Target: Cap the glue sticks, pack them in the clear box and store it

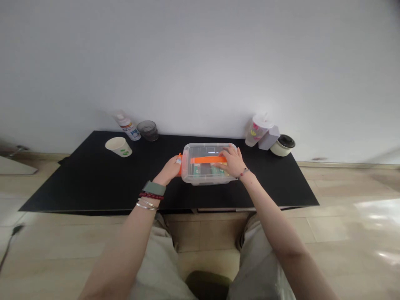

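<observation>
A clear plastic storage box (200, 180) with its lid on sits near the middle of the black table. An orange carrying handle (208, 159) lies across the lid, and several green-and-white items show faintly through the plastic. At the box's left end, my left hand (171, 170) is closed on an orange latch (180, 164); its fingertips are partly hidden. My right hand (231, 161) rests over the right part of the lid, thumb and fingers bent around the right end of the handle.
On the left of the black table (93, 183) stand a paper cup (119, 146), a spray can (129, 128) and a dark glass (148, 131). Back right are a lidded tumbler (256, 131), a grey box (269, 138) and a cream pot with a black lid (283, 146). A wall rises behind.
</observation>
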A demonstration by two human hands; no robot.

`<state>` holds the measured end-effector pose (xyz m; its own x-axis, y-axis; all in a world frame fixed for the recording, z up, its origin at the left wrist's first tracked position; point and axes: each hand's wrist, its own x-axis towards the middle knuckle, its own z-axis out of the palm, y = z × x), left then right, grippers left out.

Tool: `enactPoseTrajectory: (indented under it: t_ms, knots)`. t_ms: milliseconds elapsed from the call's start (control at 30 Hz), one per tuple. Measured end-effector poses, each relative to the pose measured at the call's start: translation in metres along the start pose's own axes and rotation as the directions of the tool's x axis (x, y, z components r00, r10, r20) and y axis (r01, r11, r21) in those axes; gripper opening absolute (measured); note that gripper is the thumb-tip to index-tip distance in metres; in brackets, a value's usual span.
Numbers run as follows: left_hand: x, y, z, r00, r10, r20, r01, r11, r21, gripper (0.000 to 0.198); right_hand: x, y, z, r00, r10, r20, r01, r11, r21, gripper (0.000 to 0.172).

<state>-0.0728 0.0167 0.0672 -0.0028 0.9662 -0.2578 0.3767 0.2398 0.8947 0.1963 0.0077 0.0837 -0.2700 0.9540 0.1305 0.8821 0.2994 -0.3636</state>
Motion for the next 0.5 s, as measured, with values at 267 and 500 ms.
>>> enactPoseTrajectory:
  t_ms: [267, 500]
  knots:
    - [0.005, -0.014, 0.008, 0.992, -0.082, 0.097, 0.096, 0.986, -0.139, 0.030, 0.013, 0.003, 0.006, 0.999, -0.009, -0.034, 0.012, 0.998, 0.066, 0.044]
    - [0.011, -0.019, 0.008, 0.996, -0.059, 0.074, 0.069, 0.988, -0.139, 0.030, 0.011, 0.010, -0.008, 0.991, 0.004, -0.135, 0.019, 0.985, 0.173, 0.037]
